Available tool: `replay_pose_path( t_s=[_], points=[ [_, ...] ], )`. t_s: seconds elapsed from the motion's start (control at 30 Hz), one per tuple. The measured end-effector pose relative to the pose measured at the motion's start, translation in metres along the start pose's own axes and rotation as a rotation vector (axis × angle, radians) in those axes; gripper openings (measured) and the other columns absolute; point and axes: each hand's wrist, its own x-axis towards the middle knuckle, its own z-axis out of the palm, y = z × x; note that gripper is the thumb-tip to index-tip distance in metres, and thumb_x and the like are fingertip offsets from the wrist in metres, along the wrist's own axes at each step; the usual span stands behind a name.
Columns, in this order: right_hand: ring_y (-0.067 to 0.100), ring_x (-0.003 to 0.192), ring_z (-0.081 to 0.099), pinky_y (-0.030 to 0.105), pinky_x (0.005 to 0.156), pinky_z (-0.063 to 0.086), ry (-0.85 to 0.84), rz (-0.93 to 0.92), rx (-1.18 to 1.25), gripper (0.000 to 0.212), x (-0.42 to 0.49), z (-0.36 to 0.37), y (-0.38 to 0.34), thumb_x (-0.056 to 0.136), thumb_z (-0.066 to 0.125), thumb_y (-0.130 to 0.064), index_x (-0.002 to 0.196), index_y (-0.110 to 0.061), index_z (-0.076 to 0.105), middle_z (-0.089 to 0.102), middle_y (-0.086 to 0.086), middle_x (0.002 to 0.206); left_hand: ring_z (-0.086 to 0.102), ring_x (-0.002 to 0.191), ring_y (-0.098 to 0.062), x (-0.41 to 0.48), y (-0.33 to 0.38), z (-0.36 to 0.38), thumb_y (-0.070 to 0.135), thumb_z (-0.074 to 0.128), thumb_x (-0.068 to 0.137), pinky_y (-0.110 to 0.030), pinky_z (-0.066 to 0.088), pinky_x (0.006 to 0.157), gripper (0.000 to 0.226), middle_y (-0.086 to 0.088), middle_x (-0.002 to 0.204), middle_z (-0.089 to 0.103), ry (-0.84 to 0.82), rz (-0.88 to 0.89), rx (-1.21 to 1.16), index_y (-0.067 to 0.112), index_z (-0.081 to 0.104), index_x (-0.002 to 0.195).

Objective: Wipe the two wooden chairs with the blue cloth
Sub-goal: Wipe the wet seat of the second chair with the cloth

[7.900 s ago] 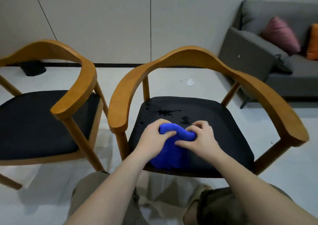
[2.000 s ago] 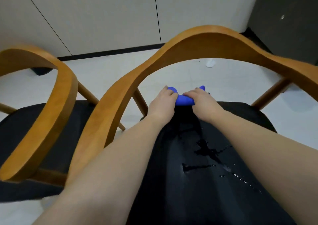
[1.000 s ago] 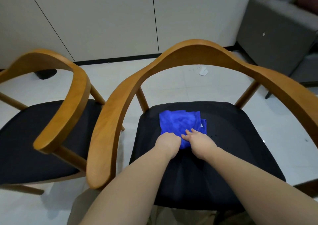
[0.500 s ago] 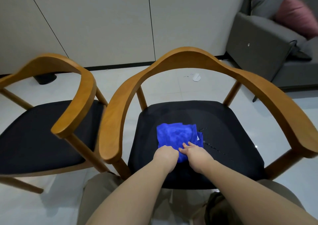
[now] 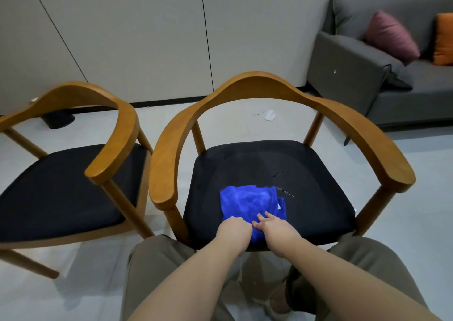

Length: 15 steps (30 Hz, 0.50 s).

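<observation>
The left hand (image 5: 234, 232) sits knuckles-up on the near edge of the blue cloth (image 5: 250, 203), fingers curled under and, as far as can be seen, bunching that edge in a grip. Just beside it, the right hand (image 5: 277, 230) lies with fingers fairly straight, their tips pressing the cloth down without closing round it. Farthest left stands the left chair (image 5: 115, 134), its dark seat bare and its curved wooden rail untouched by either hand. Next to it, directly ahead of the person, is the right chair (image 5: 257, 80). The cloth is spread in loose folds on the front half of its black seat, towards the near edge. A few wet streaks (image 5: 284, 190) glint on the seat just right of the cloth. Beyond, at the far right, is a grey sofa (image 5: 355, 80) with a pink cushion (image 5: 389, 36) and an orange cushion (image 5: 443, 38). The cloth looks soft, light and limp, likely plush microfibre and perhaps damp, so it will crumple and slide rather than hold any shape. It is probably best worked either gathered at one edge in a fist or pinned flat under a palm, and the seat seems smooth enough for it to glide. For the rounded rails, draping it over the wood and closing the fingers round both would likely serve better.
</observation>
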Motion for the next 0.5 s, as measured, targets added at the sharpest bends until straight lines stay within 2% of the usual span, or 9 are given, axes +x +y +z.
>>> replay_pose_path(
  t_s=[0.1, 0.17, 0.2, 0.27, 0.3, 0.33, 0.4, 0.43, 0.5],
  points=[
    [0.027, 0.153, 0.006, 0.043, 0.120, 0.020, -0.034, 0.005, -0.026, 0.077, -0.012, 0.008, -0.005, 0.093, 0.054, 0.003, 0.158, -0.023, 0.020, 0.007, 0.005, 0.166, 0.056, 0.117, -0.031, -0.011, 0.013, 0.004, 0.008, 0.051, 0.099, -0.039, 0.049, 0.091, 0.030, -0.013, 0.128, 0.060, -0.024, 0.024, 0.025, 0.004, 0.058, 0.128],
    [0.029, 0.150, 0.019, 0.043, 0.118, 0.027, -0.061, -0.010, -0.038, 0.068, -0.016, 0.007, -0.006, 0.094, 0.052, 0.000, 0.154, -0.023, 0.031, 0.021, 0.007, 0.163, 0.056, 0.117, -0.032, -0.019, 0.017, -0.002, 0.006, 0.051, 0.097, -0.040, 0.049, 0.091, 0.030, -0.014, 0.127, 0.059, -0.067, 0.048, 0.012, 0.004, 0.057, 0.127],
    [0.029, 0.143, 0.032, 0.043, 0.114, 0.035, -0.077, -0.014, -0.038, 0.062, -0.019, 0.003, -0.006, 0.093, 0.052, -0.001, 0.149, -0.024, 0.040, 0.034, 0.006, 0.156, 0.057, 0.112, -0.032, -0.022, 0.016, -0.008, 0.006, 0.053, 0.096, -0.040, 0.049, 0.087, 0.028, -0.014, 0.121, 0.059, -0.094, 0.055, -0.003, 0.004, 0.059, 0.123],
    [0.025, 0.117, 0.053, 0.035, 0.098, 0.046, -0.100, -0.017, -0.016, 0.052, -0.026, -0.011, -0.004, 0.090, 0.052, -0.002, 0.136, -0.026, 0.054, 0.056, 0.004, 0.134, 0.056, 0.094, -0.031, -0.024, 0.010, -0.022, 0.007, 0.055, 0.094, -0.038, 0.046, 0.077, 0.016, -0.011, 0.099, 0.057, -0.135, 0.068, -0.035, 0.006, 0.061, 0.108],
    [0.023, 0.106, 0.054, 0.032, 0.091, 0.046, -0.101, -0.024, -0.009, 0.049, -0.029, -0.020, -0.002, 0.089, 0.051, -0.003, 0.132, -0.027, 0.057, 0.060, 0.004, 0.127, 0.054, 0.091, -0.030, -0.024, 0.005, -0.030, 0.009, 0.053, 0.094, -0.037, 0.045, 0.076, 0.015, -0.010, 0.095, 0.057, -0.156, 0.077, -0.046, 0.007, 0.062, 0.106],
    [0.024, 0.103, 0.054, 0.032, 0.088, 0.044, -0.094, -0.025, 0.010, 0.048, -0.033, -0.030, 0.000, 0.090, 0.050, -0.005, 0.131, -0.028, 0.058, 0.059, 0.005, 0.125, 0.056, 0.095, -0.031, -0.024, 0.001, -0.040, 0.013, 0.050, 0.095, -0.036, 0.044, 0.079, 0.022, -0.011, 0.101, 0.059, -0.179, 0.088, -0.079, 0.008, 0.063, 0.112],
    [0.027, 0.111, 0.056, 0.034, 0.092, 0.044, -0.057, -0.024, 0.071, 0.047, -0.036, -0.049, 0.009, 0.091, 0.047, -0.008, 0.131, -0.032, 0.057, 0.056, 0.007, 0.128, 0.057, 0.112, -0.032, -0.022, -0.012, -0.061, 0.018, 0.044, 0.096, -0.036, 0.046, 0.092, 0.039, -0.009, 0.123, 0.062, -0.204, 0.099, -0.149, 0.013, 0.062, 0.130],
    [0.029, 0.115, 0.056, 0.034, 0.095, 0.044, -0.032, -0.020, 0.099, 0.047, -0.036, -0.059, 0.014, 0.091, 0.045, -0.009, 0.130, -0.032, 0.058, 0.056, 0.007, 0.129, 0.058, 0.112, -0.031, -0.020, -0.020, -0.073, 0.015, 0.043, 0.094, -0.036, 0.047, 0.093, 0.042, -0.008, 0.125, 0.063, -0.199, 0.103, -0.182, 0.015, 0.062, 0.131],
    [0.029, 0.113, 0.058, 0.038, 0.096, 0.048, 0.008, -0.003, 0.167, 0.046, -0.033, -0.084, 0.026, 0.090, 0.043, -0.007, 0.124, -0.032, 0.062, 0.060, 0.007, 0.127, 0.060, 0.093, -0.026, -0.015, -0.038, -0.099, 0.006, 0.041, 0.093, -0.034, 0.050, 0.076, 0.044, -0.005, 0.112, 0.063, -0.188, 0.105, -0.284, 0.018, 0.064, 0.129]
  ],
)
